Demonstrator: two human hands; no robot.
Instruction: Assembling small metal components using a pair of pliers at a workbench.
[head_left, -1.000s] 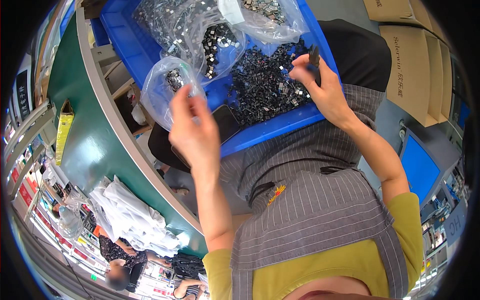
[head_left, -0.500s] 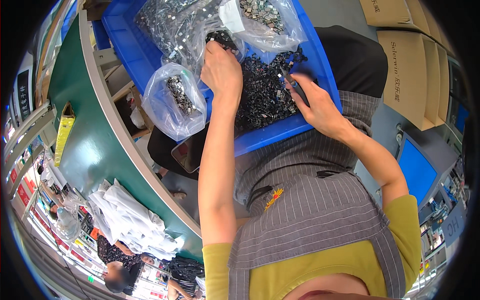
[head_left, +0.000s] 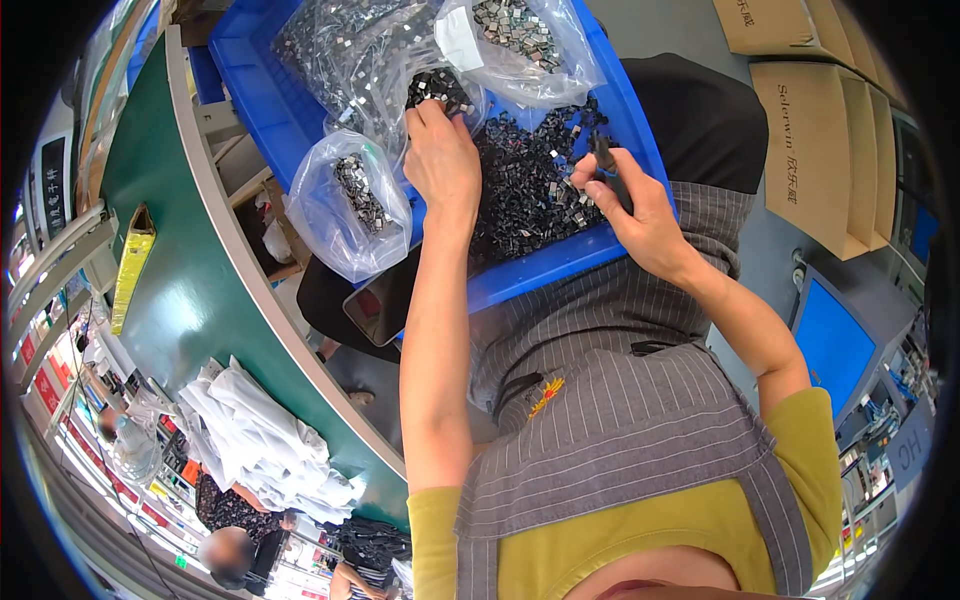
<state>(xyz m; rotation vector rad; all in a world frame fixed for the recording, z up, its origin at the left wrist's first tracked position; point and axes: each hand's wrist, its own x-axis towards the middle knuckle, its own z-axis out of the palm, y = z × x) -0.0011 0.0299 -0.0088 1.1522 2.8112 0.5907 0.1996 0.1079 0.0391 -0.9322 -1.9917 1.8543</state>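
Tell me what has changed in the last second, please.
The left hand let go of the small clear bag, which now hangs over the blue bin edge, and moved forward into the loose dark parts. The right hand still holds its dark tool.

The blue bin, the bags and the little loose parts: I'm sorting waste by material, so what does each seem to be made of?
Blue bin: looks like rigid moulded plastic, smooth and evenly coloured.
Bags: thin clear plastic film, wrinkled with glossy highlights.
Small parts: dark with bright glints, probably metal or metal-faced, too small to be sure.
The left hand reaches into them; the right hand pinches a dark piece.
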